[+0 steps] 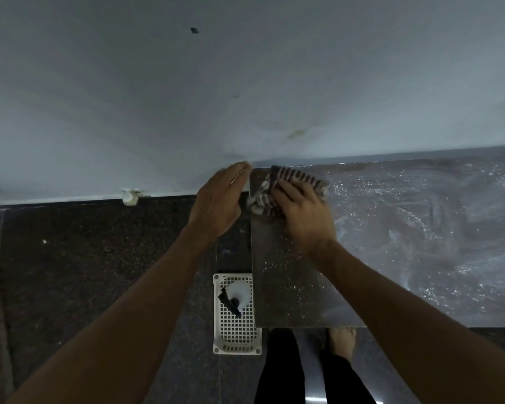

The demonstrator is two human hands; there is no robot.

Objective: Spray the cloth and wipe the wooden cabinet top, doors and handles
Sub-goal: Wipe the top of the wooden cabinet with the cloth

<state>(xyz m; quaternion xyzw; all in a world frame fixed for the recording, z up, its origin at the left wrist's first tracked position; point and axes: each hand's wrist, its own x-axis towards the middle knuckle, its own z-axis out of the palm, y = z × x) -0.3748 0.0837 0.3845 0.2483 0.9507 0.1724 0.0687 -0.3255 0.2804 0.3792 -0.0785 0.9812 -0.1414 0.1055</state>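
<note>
The dark cabinet top (pixel 405 243) fills the right half of the head view, streaked with wet swirls and specks. A striped cloth (pixel 277 185) lies bunched at its back left corner. My right hand (pixel 303 211) presses flat on the cloth, fingers spread over it. My left hand (pixel 219 199) is held just past the cabinet's left edge by the wall, fingers together and flat, holding nothing. A white spray bottle (pixel 238 294) with a black trigger stands in a white plastic basket (pixel 235 342) on the floor beside the cabinet.
A pale wall (pixel 187 97) rises straight ahead behind the cabinet. Dark speckled floor (pixel 85 272) spreads to the left. My legs and a bare foot (pixel 341 342) stand at the cabinet's front edge. A small white lump (pixel 130 196) sits at the wall base.
</note>
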